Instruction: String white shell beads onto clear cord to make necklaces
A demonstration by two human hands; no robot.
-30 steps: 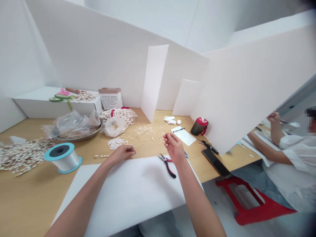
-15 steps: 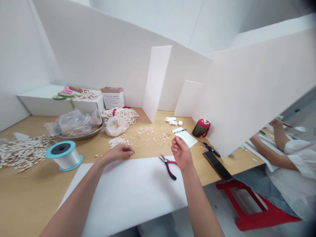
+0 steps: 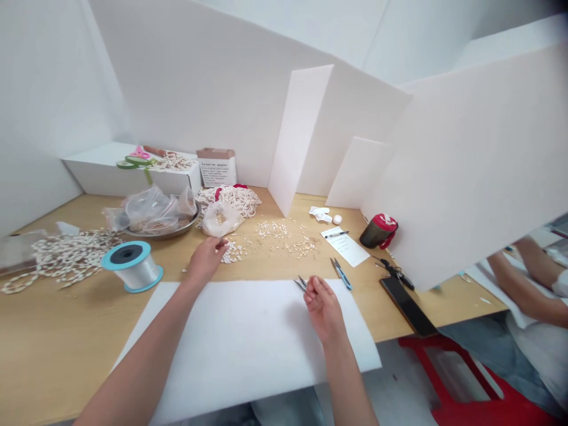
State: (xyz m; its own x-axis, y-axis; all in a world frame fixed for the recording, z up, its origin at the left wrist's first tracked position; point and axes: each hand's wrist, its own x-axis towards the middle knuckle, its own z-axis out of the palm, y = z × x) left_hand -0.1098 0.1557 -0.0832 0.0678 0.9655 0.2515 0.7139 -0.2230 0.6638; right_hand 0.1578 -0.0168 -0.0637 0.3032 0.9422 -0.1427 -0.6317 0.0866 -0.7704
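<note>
At the counter's [image 3: 53, 343] left, a clear packet [image 3: 18, 251] is cut off by the border of the view, and its contents cannot be made out. Beside it a heap of bead strands [image 3: 77, 254] is spread, too tangled to be told apart. Nearer the front edge, a spool [image 3: 133, 269] of clear line is stood upright. Towards the far edge, a metal bowl [image 3: 180, 234] is mostly covered by plastic bags [image 3: 151, 207], through which the contents are seen only dimly.

The left hand [image 3: 206, 259] is held just beyond the far left corner of a white sheet [image 3: 248, 337], at a pile of white beads [image 3: 233, 252] partly hidden by it. Its fingers are bent towards the thumb; how far they are parted, and whether a bead is gripped, cannot be told.

The pliers [image 3: 300, 283] lie near the sheet's far edge; only the tips are seen, the handles being covered by the right hand [image 3: 322, 302]. That hand is closed in a pinch, its palm turned inward; whether anything fine is held between the fingertips cannot be made out. Blue snips [image 3: 341, 274] are laid across the sheet's far edge, near its right corner. Beyond them, the writing on a paper note [image 3: 346, 247] is too small to be read.

A phone [image 3: 407, 305] is laid at the counter's front edge. Farther right, a co-worker's arms [image 3: 517, 281] are partly hidden by a white panel [image 3: 470, 165], and a red stool [image 3: 444, 378] is cut off below.
</note>
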